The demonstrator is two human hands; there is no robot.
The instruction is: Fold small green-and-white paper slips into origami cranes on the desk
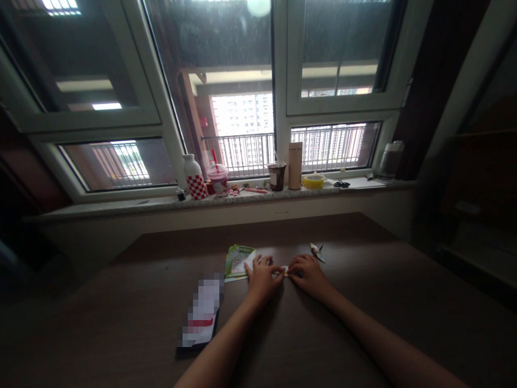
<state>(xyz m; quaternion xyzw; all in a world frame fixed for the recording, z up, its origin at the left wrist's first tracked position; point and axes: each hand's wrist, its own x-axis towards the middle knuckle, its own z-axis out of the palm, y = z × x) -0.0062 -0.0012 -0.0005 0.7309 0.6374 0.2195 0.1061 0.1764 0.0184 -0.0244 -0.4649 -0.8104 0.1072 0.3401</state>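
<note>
A small pale piece of paper [286,271] is between my two hands, low over the brown table. My left hand [263,277] pinches its left side with the thumb and index finger, the other fingers partly spread. From the other side, my right hand [310,275] closes its fingertips on the same piece. Much of the paper is hidden by the fingers. Beside my left hand lies a stack of green and white paper sheets [234,262]. Just beyond my right hand sits a small folded paper shape [317,252] with pointed ends.
A dark-edged flat device with a pixelated surface [202,312] lies left of my left forearm. On the windowsill stand a checkered bottle [196,180], a pink drink cup [218,180], a brown drink cup [277,177], a tan cylinder [294,166], yellow tape [313,182] and black scissors [341,184].
</note>
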